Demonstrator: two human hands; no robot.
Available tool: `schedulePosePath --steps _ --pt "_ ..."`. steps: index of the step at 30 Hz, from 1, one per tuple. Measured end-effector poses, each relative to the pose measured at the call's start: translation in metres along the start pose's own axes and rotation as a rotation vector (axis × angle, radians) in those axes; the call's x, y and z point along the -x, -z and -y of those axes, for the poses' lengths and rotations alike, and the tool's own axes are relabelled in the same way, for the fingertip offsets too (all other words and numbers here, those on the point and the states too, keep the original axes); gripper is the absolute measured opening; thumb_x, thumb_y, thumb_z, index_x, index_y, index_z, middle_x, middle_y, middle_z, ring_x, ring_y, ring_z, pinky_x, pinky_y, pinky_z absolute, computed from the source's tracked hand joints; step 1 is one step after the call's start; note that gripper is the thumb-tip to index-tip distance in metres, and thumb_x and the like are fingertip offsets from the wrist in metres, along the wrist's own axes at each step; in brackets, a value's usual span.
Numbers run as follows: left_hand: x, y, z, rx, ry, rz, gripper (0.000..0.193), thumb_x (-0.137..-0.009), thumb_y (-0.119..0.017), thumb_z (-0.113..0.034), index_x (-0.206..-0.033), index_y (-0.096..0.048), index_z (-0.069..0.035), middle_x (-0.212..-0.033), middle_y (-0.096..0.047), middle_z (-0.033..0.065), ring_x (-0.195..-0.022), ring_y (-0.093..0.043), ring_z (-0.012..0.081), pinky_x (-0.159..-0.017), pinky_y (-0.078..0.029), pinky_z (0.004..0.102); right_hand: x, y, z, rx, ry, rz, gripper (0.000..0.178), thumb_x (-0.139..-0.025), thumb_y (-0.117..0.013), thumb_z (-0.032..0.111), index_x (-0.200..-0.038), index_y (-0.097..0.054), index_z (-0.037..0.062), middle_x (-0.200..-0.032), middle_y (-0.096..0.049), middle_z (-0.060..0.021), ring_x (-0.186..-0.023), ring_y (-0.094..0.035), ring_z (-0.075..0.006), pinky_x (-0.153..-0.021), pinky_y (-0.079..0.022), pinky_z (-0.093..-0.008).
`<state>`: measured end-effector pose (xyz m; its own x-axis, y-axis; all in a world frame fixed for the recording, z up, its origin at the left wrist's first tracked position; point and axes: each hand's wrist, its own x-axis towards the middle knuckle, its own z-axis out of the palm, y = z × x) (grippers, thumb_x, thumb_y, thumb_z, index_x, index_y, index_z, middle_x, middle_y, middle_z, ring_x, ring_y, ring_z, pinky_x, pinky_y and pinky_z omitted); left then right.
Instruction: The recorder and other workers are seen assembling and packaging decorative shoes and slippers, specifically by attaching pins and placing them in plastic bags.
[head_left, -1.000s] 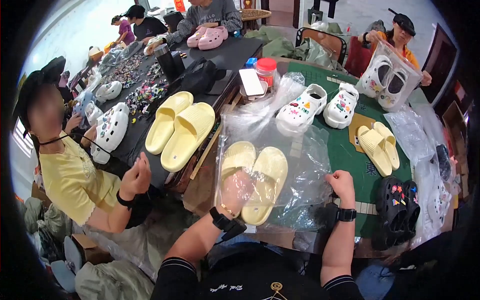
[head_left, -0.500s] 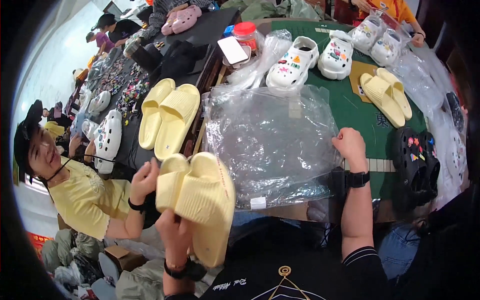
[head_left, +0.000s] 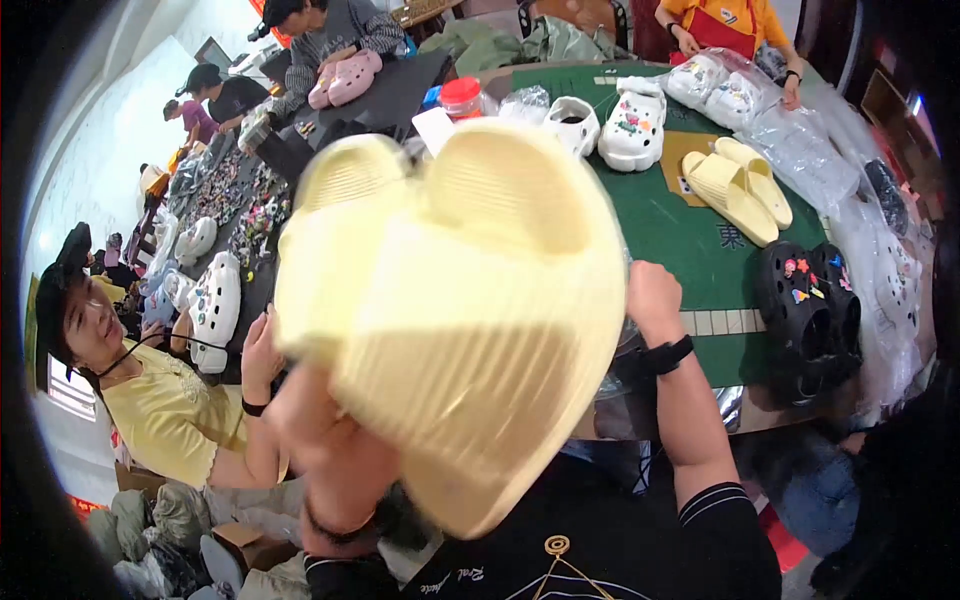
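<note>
A pair of pale yellow slide sandals is raised close in front of me, large and smeared by motion. My left hand is closed round their strap side. To the right, over the table edge, my right hand is closed in a fist beside the slides' outer edge. It grips the side of a clear plastic bag, most of which is hidden behind the slides.
On the green table stand white clogs with charms, another yellow slide pair, and black clogs. A co-worker in yellow sits at my left. Small charms cover the dark table.
My left hand has lifted the slides up toward me and to the right, so they now cover the bag. My right hand has shifted slightly left. The view has shifted a little.
</note>
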<state>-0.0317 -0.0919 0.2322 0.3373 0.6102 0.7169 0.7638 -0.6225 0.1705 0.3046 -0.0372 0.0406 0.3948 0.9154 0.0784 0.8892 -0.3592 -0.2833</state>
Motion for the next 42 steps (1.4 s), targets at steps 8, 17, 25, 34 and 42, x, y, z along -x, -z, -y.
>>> schedulePosePath --steps 8,17,25,34,42 --pt "0.056 -0.16 0.041 -0.251 0.364 0.24 0.041 -0.086 -0.065 -0.031 -0.062 -0.057 0.001 -0.058 -0.057 0.0225 -0.055 -0.06 0.039 -0.052 -0.047 0.0465 0.009 0.008 0.017 -0.129 0.024 0.063 0.022 -0.078 -0.058 0.019 -0.081 -0.07 0.0004 -0.083 -0.069 -0.022 -0.081 -0.067 -0.0415 -0.074 -0.055 -0.0481" --pt "0.056 -0.139 0.04 -0.083 0.563 0.29 0.036 -0.087 -0.063 -0.026 -0.067 -0.059 0.003 -0.067 -0.06 0.026 -0.062 -0.062 0.0431 -0.056 -0.049 0.0473 0.028 0.064 0.011 -0.405 0.014 0.185 0.034 -0.077 -0.064 0.036 -0.072 -0.066 0.0019 -0.072 -0.064 -0.0199 -0.07 -0.063 -0.0397 -0.062 -0.049 -0.0467" --pt "0.086 -0.175 0.067 -0.172 0.563 0.388 0.034 -0.086 -0.066 -0.03 -0.074 -0.058 0.001 -0.066 -0.061 0.0233 -0.061 -0.063 0.0403 -0.055 -0.05 0.0456 0.047 0.032 -0.007 -0.448 0.041 0.108 0.039 -0.079 -0.069 0.04 -0.084 -0.067 0.0007 -0.073 -0.067 -0.0198 -0.074 -0.066 -0.0378 -0.067 -0.051 -0.0428" --pt "0.08 -0.152 0.067 -0.037 0.525 0.413 0.036 -0.086 -0.066 -0.038 -0.08 -0.059 -0.003 -0.07 -0.065 0.0201 -0.062 -0.065 0.0364 -0.055 -0.052 0.044 0.043 0.015 -0.007 -0.414 -0.032 0.133 0.039 -0.077 -0.074 0.032 -0.097 -0.062 0.0 -0.072 -0.064 -0.0182 -0.067 -0.063 -0.03 -0.064 -0.048 -0.0392" --pt "0.017 -0.075 0.136 -0.182 0.498 -0.03 0.025 -0.083 -0.069 -0.022 -0.096 -0.066 -0.001 -0.077 -0.065 0.0148 -0.072 -0.065 0.0317 -0.066 -0.051 0.0408 0.036 0.006 -0.013 -0.462 -0.173 0.102 0.05 -0.075 -0.075 0.032 -0.107 -0.059 -0.0026 -0.077 -0.066 -0.0181 -0.073 -0.064 -0.0323 -0.069 -0.05 -0.0392"
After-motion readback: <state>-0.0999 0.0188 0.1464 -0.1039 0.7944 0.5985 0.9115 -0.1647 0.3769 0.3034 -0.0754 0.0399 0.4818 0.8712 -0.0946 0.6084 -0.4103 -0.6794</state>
